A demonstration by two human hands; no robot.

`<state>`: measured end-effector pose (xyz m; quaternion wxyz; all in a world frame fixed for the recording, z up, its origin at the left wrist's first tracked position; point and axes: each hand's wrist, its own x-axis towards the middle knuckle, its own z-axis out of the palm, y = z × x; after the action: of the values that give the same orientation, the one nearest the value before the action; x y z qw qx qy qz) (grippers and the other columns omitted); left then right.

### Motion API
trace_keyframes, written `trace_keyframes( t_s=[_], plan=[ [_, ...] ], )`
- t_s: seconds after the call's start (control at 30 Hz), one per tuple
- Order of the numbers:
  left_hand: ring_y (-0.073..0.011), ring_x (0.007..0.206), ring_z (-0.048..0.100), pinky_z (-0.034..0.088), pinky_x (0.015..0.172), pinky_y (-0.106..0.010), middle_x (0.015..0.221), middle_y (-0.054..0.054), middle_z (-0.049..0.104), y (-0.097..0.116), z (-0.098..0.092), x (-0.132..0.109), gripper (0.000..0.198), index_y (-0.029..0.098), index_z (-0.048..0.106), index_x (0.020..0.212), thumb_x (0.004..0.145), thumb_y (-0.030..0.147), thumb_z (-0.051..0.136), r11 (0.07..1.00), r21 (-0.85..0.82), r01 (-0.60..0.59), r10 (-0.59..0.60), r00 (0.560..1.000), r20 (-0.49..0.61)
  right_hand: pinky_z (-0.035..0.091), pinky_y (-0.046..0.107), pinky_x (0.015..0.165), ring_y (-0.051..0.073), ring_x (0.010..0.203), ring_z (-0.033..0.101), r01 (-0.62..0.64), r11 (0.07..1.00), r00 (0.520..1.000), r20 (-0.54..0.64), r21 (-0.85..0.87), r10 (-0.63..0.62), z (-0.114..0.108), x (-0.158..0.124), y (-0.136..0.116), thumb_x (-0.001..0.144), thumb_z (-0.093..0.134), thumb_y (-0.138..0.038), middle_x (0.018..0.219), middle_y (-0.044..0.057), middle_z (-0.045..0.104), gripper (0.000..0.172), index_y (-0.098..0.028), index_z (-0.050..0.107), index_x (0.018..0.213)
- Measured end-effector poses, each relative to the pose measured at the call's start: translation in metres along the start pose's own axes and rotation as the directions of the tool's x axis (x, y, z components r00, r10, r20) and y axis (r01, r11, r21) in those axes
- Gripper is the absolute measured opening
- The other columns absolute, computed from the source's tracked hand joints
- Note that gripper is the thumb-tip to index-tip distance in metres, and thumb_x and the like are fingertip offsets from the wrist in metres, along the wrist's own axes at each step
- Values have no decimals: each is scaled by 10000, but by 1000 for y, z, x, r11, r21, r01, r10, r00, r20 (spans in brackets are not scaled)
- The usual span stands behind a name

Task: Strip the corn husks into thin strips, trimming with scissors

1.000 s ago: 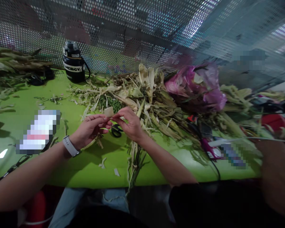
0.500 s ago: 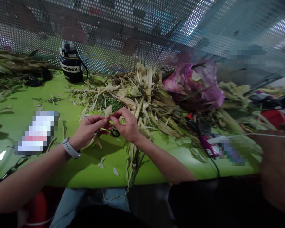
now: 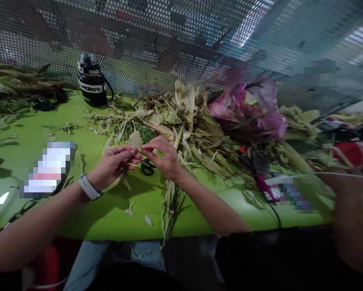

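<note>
A small pale piece of corn husk (image 3: pixel 135 140) stands up between my fingertips, its lower end pinched. My left hand (image 3: pixel 113 163), with a white watch band at the wrist, is closed on it by thumb and forefinger. From the other side my right hand (image 3: pixel 163 157) pinches the same piece at its base; the fingertips of both hands nearly meet. Black-handled scissors (image 3: pixel 147 166) lie just under my hands, their blades hidden. Behind my hands spreads a heap of dry corn husks (image 3: pixel 169 121), with thin green strands in it.
A black bottle (image 3: pixel 92 85) stands at the back left, near a perforated metal screen (image 3: pixel 139 52). A phone (image 3: pixel 48 169) lies at the left. On the right are a pink plastic bag (image 3: pixel 269 107), a magenta-handled tool (image 3: pixel 266 189), another phone (image 3: pixel 296 194) and another person's hand (image 3: pixel 341 180).
The husk piece now shows its broad face more fully. My right hand has shifted slightly and its fingers have straightened, uncovering more of the scissors' handles.
</note>
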<state>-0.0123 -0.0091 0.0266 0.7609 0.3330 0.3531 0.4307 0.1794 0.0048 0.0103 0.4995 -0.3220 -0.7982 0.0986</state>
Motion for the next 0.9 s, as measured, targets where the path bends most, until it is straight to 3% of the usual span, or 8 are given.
trace_keyframes(
  t_s=[0.2, 0.43, 0.6, 0.77, 0.9],
  plan=[
    [-63, 553, 647, 517, 492, -112, 717, -31, 722, -2, 0, 1, 47, 134, 700, 807, 828, 136, 658, 996, -41, 75, -73, 996, 54, 488, 318, 715, 158, 799, 585, 30, 999, 998, -48, 37, -28, 1, -2, 0, 888, 644, -290, 830, 18, 623, 55, -253, 684, 889],
    [-139, 665, 709, 575, 572, -204, 756, -44, 742, -12, -2, -2, 112, 155, 710, 844, 784, 246, 735, 992, 101, -72, 66, 996, 68, 488, 313, 731, 149, 774, 569, -110, 992, 993, -45, 55, 113, 4, -2, -10, 892, 602, -281, 799, 15, 591, 91, -207, 590, 842],
    [-151, 687, 707, 594, 616, -237, 739, -32, 730, -14, 0, -5, 164, 156, 711, 843, 793, 310, 740, 951, 239, -196, 174, 979, 110, 514, 290, 748, 135, 796, 591, -247, 948, 969, 18, 203, 248, 8, -7, -9, 893, 591, -278, 887, 23, 596, 221, -203, 537, 1093],
    [-164, 726, 710, 601, 637, -251, 783, -42, 728, -13, 1, -5, 199, 150, 689, 844, 785, 332, 744, 934, 289, -211, 191, 977, 94, 514, 308, 797, 143, 838, 593, -244, 944, 970, 42, 222, 241, 9, -8, -4, 893, 594, -294, 913, 28, 604, 267, -212, 534, 1141],
    [-172, 765, 714, 597, 621, -242, 848, -49, 733, -11, 2, -4, 250, 155, 685, 922, 759, 324, 772, 937, 278, -212, 191, 977, 99, 519, 287, 757, 127, 786, 591, -311, 897, 948, 30, 314, 318, 10, -4, -2, 845, 673, -374, 856, 6, 594, 343, -209, 531, 1110]
  ],
)
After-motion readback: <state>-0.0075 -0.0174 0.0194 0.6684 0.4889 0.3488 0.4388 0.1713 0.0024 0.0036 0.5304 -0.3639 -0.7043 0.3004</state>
